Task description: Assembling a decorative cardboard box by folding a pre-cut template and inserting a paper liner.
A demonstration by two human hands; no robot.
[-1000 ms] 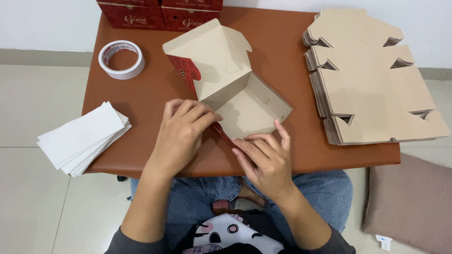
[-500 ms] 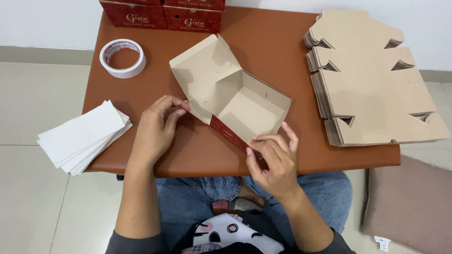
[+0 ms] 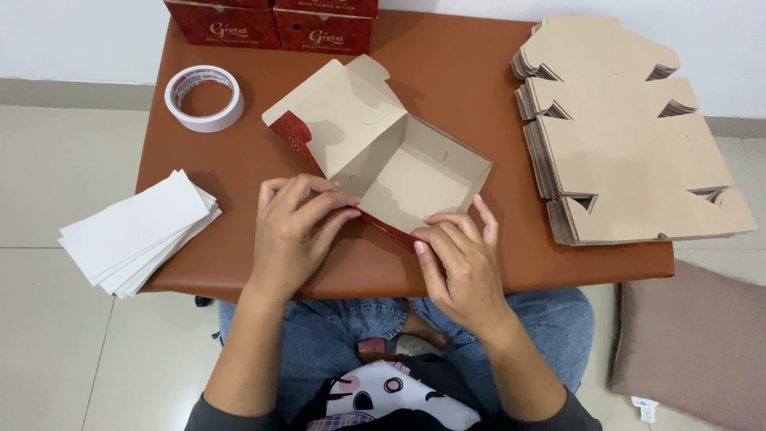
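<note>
While our two hands press along the near edge of a half-formed brown cardboard box with a red printed outside, we judge the folding to be partly done; the tray of the box already stands up with its walls raised, and the lid lies open, tilted back toward the far left; the near wall, a red strip under our fingertips, looks like the part not yet settled, and the lid is not closed.

Our left hand lies flat with fingers together, tips pressing on the near left corner of the box; our right hand has its fingers bent and pinched on the near wall, thumb side hidden, so we cannot tell how firmly it grips.

That box sits in the middle of the reddish-brown rectangular table, close to its near edge; its inside is plain brown, its outside red with a small pale mark on a side flap.

To the right lies a tall stack of flat, die-cut brown cardboard blanks, well apart from the box; at the far left rests a roll of white tape; a fanned pile of white paper sheets overhangs the left edge; two closed red boxes stand at the far edge.
</note>
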